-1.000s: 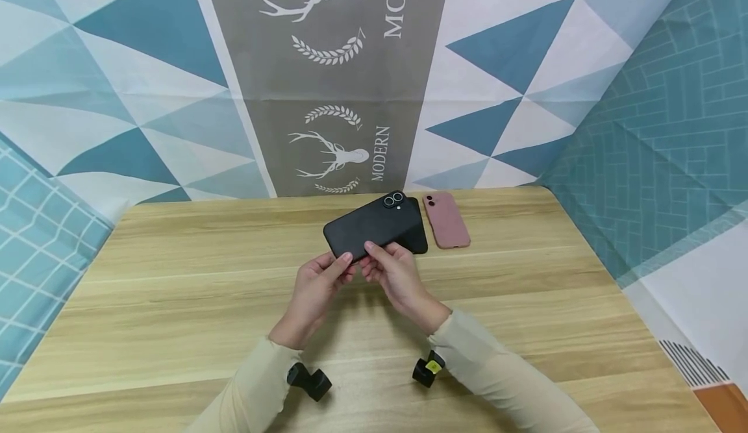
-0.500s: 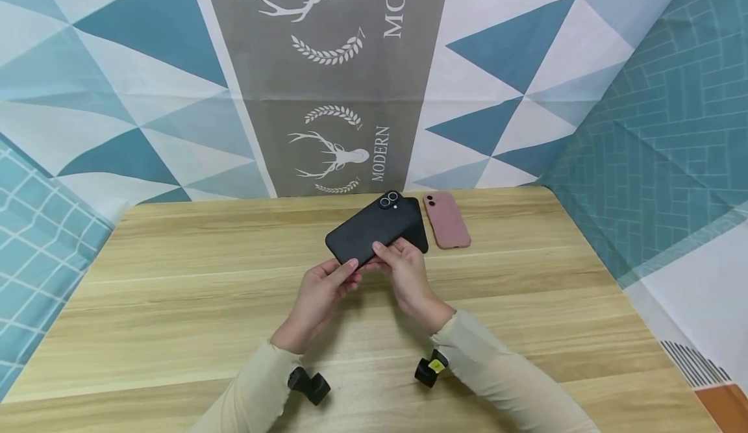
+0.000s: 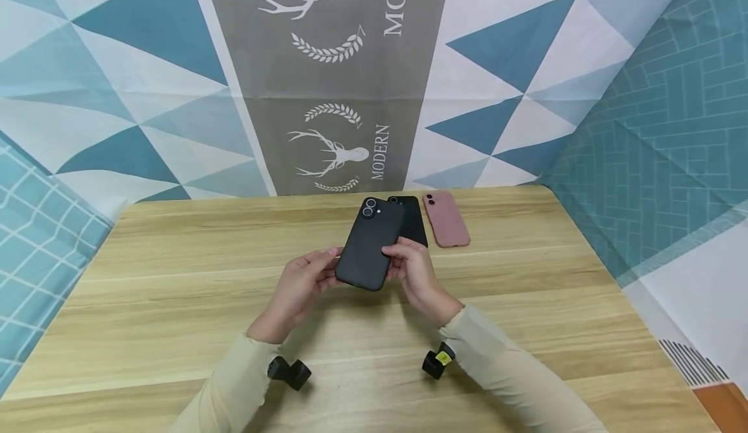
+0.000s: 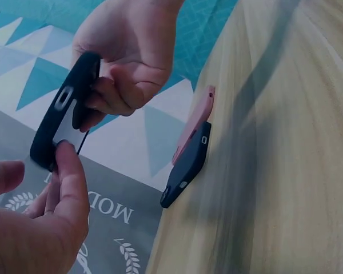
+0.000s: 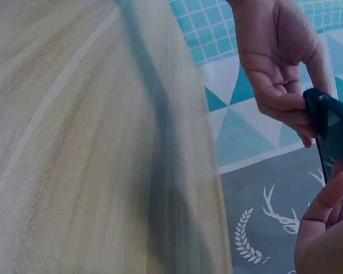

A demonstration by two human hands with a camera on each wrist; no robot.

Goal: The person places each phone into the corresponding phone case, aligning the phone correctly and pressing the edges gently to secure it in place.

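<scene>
A matte black cased phone (image 3: 369,245), back up with two ringed lenses at its upper left, is held above the table. My right hand (image 3: 418,278) pinches its right edge, thumb on the back and fingers curled beneath. At the left edge is my left hand (image 3: 299,290); its fingers touch the phone from below, while its thumb (image 4: 8,174) stands off the phone in the left wrist view. The phone's bottom edge (image 4: 63,98) shows a port cutout there. Its underside (image 5: 334,137) looks glossy in the right wrist view.
A second black phone (image 3: 414,220) lies at the table's back, partly covered by the held one in the head view. To its right lies a pink phone (image 3: 447,220). The wooden table (image 3: 175,277) meets patterned cloth walls (image 3: 345,82). Each wrist carries a small black camera.
The held phone has turned from slanting across to nearly upright, lenses swinging left and its lower end toward me. My left hand has shifted left, its thumb coming off the phone's back.
</scene>
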